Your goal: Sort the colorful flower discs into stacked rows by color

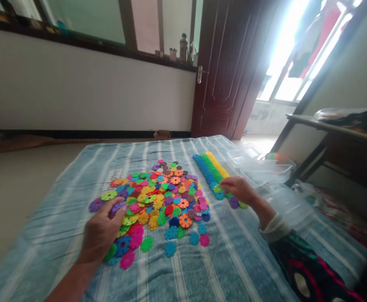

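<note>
A heap of notched plastic flower discs (154, 197) in many colours lies spread on the striped cloth. At its left edge, my left hand (100, 230) has thumb and forefinger closed around a purple disc (118, 208). My right hand (241, 192) pinches a yellow-green disc (217, 188) above the near end of the rows. Those rows are overlapping discs in lines: a blue row (204, 170), a green row (213, 167) and a yellow row (217, 165). A purple disc (234, 202) lies just below my right hand.
Clear plastic containers (268, 172) stand at the cloth's right side. The blue-and-white striped cloth (199, 272) covers the surface under the discs. Beyond it are a dark red door (221, 71) and a white wall (85, 88). A shelf (334, 126) with bagged items stands at right.
</note>
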Demonstrator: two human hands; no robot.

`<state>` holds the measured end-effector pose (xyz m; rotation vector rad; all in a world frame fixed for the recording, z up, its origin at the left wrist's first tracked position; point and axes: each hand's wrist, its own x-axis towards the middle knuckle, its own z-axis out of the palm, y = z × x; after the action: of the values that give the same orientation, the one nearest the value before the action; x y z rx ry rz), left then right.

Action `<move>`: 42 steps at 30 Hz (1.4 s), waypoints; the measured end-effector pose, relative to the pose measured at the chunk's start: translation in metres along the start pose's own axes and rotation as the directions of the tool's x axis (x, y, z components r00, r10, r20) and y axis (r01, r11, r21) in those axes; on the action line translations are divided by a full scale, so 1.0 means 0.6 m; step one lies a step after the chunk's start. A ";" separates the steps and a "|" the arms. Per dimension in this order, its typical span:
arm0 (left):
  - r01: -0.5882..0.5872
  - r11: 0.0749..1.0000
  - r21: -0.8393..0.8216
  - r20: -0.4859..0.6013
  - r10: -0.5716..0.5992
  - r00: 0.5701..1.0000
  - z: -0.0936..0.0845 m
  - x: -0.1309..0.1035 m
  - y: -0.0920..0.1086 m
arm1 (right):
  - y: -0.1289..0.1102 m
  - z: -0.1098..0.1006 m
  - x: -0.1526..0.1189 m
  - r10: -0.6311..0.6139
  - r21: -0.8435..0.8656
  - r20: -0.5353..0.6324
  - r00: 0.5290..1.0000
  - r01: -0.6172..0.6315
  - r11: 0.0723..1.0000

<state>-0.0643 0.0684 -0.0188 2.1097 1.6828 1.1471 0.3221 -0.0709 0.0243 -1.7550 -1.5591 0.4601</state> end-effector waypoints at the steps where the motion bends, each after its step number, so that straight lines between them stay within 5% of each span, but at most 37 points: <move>1: -0.010 1.000 0.003 -0.008 0.010 1.000 0.001 0.002 0.000 | 0.010 -0.022 -0.008 0.013 -0.058 0.001 1.000 -0.013 0.998; 5: -0.019 1.000 0.025 -0.015 0.019 1.000 0.001 0.004 0.006 | 0.041 -0.087 -0.038 0.088 -0.265 0.036 0.995 -0.075 0.961; 9: -0.050 0.999 0.005 -0.010 0.050 0.999 -0.002 0.003 0.013 | 0.054 -0.103 -0.058 0.146 -0.336 0.069 0.987 -0.115 0.935; 15: -0.110 0.994 0.023 -0.030 0.110 0.993 0.000 0.002 0.014 | 0.065 -0.088 -0.068 0.187 -0.414 0.067 0.980 -0.143 0.899; 27: -0.123 0.992 0.012 -0.023 0.123 0.992 0.006 0.006 0.003 | 0.109 -0.025 -0.123 0.250 -0.471 -0.251 0.935 -0.344 0.813; 42: 0.001 1.000 -0.012 0.097 0.000 0.995 -0.005 0.011 0.030 | 0.072 0.016 -0.118 0.258 -0.563 -0.321 0.911 -0.403 0.721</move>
<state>-0.0527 0.0674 -0.0031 2.1212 1.6300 1.0346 0.3315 -0.1358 -0.0268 -2.5223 -1.3064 -0.1254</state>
